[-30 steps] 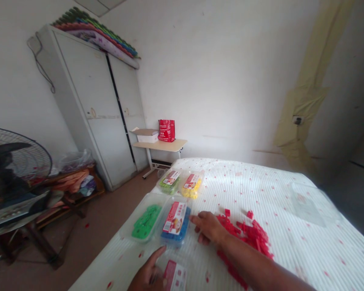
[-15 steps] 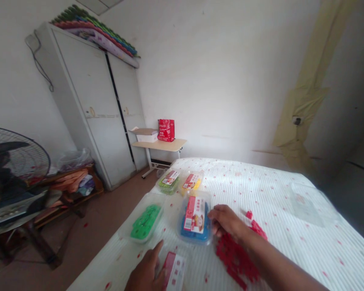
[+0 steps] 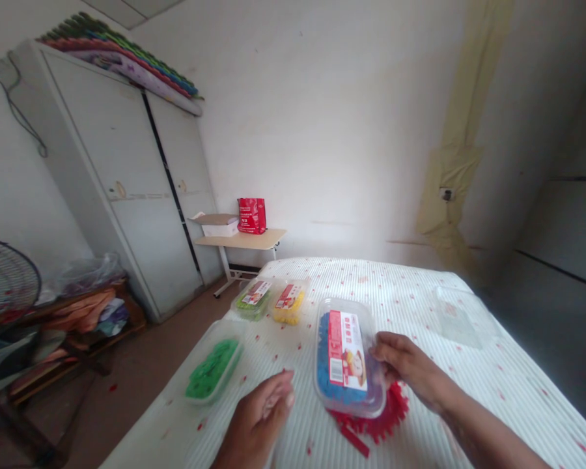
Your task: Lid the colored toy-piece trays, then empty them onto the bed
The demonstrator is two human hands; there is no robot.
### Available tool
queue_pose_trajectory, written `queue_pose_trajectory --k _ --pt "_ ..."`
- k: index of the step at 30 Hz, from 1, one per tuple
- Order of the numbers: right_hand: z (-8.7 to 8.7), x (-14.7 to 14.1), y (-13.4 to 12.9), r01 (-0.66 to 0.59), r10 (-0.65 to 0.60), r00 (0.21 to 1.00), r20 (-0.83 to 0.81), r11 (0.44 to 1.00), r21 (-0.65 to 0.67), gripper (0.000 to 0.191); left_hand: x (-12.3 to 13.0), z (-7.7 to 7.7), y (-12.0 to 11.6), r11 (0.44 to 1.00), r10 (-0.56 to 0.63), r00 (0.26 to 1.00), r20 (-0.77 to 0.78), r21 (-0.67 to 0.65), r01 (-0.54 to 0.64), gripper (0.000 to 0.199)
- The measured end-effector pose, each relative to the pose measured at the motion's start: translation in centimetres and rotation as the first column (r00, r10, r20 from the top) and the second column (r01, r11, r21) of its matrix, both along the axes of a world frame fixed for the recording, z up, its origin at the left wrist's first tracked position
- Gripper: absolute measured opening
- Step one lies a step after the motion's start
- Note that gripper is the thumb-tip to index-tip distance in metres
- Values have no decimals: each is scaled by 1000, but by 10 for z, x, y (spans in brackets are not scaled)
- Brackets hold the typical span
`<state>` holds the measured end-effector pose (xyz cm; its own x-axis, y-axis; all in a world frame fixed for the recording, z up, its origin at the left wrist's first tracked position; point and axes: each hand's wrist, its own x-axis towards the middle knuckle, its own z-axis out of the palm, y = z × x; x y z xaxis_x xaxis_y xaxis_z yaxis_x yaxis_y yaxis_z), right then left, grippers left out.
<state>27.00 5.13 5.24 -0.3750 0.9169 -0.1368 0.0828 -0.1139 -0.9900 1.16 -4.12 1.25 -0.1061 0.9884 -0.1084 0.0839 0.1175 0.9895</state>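
My right hand (image 3: 401, 361) grips the right side of a clear lidded box of blue pieces (image 3: 344, 358), its red and white label facing up. The box is tilted and partly covers a heap of red pieces (image 3: 393, 413) on the cloth. To the left of the box, my left hand (image 3: 268, 407) is empty, thumb and fingers apart. An unlidded box of green pieces (image 3: 212, 368) lies farther left. Behind it stand two labelled boxes, one with light green pieces (image 3: 254, 299), the other with yellow pieces (image 3: 288, 304).
A clear lid or shallow tray (image 3: 461, 316) lies on the right of the white dotted cloth (image 3: 420, 378). Behind the covered table is a small desk (image 3: 264, 239) with a red bag (image 3: 252, 215). A fan (image 3: 4, 280) stands at the left.
The blue box has moved right in my right hand, over the red pieces. My left hand has come off the labelled item at the front, which no longer shows. The view has shifted.
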Motion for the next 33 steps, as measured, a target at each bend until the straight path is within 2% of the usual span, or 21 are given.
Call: queue_pose_trajectory --k 1,2,4,5,7,8,10,13,15,18,22,26,30,33 --pt "-2 -2 -3 -5 5 1000 -25 1000 -2 23 11 5 9 998 -62 985 163 -12 64 50" --pt "-4 -4 -7 -13 13 999 -48 1000 -5 24 23 9 19 993 -109 937 333 1 115 53" --pt "-9 -10 -14 -35 34 996 -83 999 -8 24 44 11 38 965 -224 751 621 34 260 56" --pt "-12 -12 -16 -44 43 995 -95 999 -6 24 53 9 46 940 -268 652 710 44 338 61" --pt "-18 -14 -18 -61 61 994 -95 998 5 27 65 2 58 896 -303 494 815 68 439 69" --pt "-20 -13 -16 -65 66 995 -77 998 15 29 69 -2 61 885 -305 443 843 78 459 71" --pt "-23 -8 -10 -43 43 999 -12 998 55 33 74 -10 65 884 -295 392 871 93 458 69" --pt "-24 1 4 89 -91 996 5 984 154 33 77 -16 65 880 -277 390 878 69 469 67" --pt "-24 5 12 185 -177 983 -55 957 222 34 78 -17 64 872 -259 417 871 25 489 67" --pt "-27 7 19 257 -248 966 -71 913 316 27 81 -16 63 863 -229 479 848 -52 503 61" --pt "-32 9 20 296 -329 944 -5 841 454 24 81 -13 64 882 -218 556 802 -83 464 56" --pt "-29 12 16 298 -421 900 114 785 543 27 83 -9 66 913 -212 625 752 -75 401 57" --pt "-26 11 12 306 -534 809 245 739 600 26 88 -5 66 923 -224 654 723 -58 380 60" --pt "-27 15 15 306 -621 736 272 662 684 27 92 -2 66 943 -222 677 702 -22 333 62"
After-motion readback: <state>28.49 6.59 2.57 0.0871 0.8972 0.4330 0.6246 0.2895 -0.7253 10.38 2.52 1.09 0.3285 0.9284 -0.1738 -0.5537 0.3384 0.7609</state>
